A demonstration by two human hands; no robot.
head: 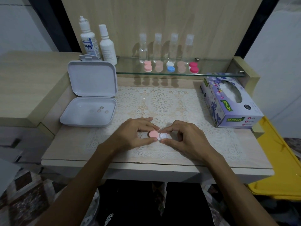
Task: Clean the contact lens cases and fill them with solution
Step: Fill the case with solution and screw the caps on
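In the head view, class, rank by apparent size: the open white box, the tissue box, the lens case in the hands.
1. Open white box and tissue box: look alike, so unranked.
2. Lens case: clearly smallest, though nearest the camera.

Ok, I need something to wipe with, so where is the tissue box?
Head view: the tissue box sits at the table's right side, below the glass shelf.

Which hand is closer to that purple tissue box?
The right hand. It sits just left of the tissue box, holding the lens case; the left hand is farther, beyond the case.
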